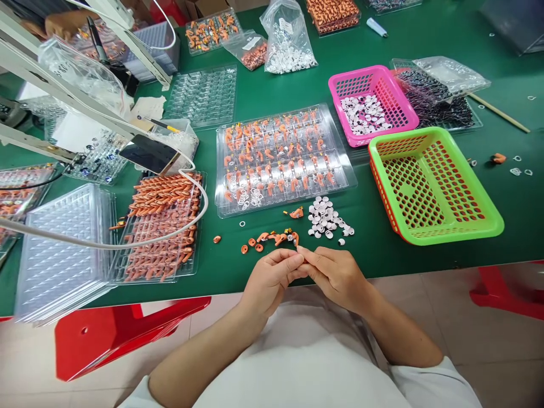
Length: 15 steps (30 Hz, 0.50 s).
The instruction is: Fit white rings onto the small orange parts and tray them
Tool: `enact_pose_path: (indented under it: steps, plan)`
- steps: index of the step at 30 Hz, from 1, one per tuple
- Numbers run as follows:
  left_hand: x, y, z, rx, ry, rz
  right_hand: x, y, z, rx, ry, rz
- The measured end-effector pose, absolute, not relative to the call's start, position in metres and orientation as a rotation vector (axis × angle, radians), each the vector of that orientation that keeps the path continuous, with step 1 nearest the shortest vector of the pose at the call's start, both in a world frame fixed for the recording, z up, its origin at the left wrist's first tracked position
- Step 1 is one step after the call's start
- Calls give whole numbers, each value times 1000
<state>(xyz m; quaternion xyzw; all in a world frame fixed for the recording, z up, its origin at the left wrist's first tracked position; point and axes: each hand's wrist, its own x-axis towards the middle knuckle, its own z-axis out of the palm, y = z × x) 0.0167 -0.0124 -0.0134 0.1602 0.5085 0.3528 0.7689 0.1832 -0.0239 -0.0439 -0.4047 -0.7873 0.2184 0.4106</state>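
My left hand [272, 279] and my right hand [335, 276] meet at the fingertips by the table's front edge, both closed in a pinch. What they hold is hidden between the fingers. Just beyond them lies a row of small orange parts [279, 238], one curved piece touching or close to the fingertips. White round caps [325, 216] are piled to the right of that row. Behind stands a clear tray [348, 177] filled with rows of orange curved parts, with thin white rings at its front left.
A green basket [442, 231] stands at the right, a pink basket [349, 135] with white caps behind it. At left are a tray of orange parts [164, 226], stacked clear trays [63, 243] and a white cable [106, 245]. A person's hand [63, 24] shows far left.
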Motion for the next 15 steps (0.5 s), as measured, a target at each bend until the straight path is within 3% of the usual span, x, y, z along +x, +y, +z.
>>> enact_pose_path:
  steps: [15]
  plan:
    - [16, -17, -14, 345, 1078, 821, 170, -33, -54, -1090, -1883, 546]
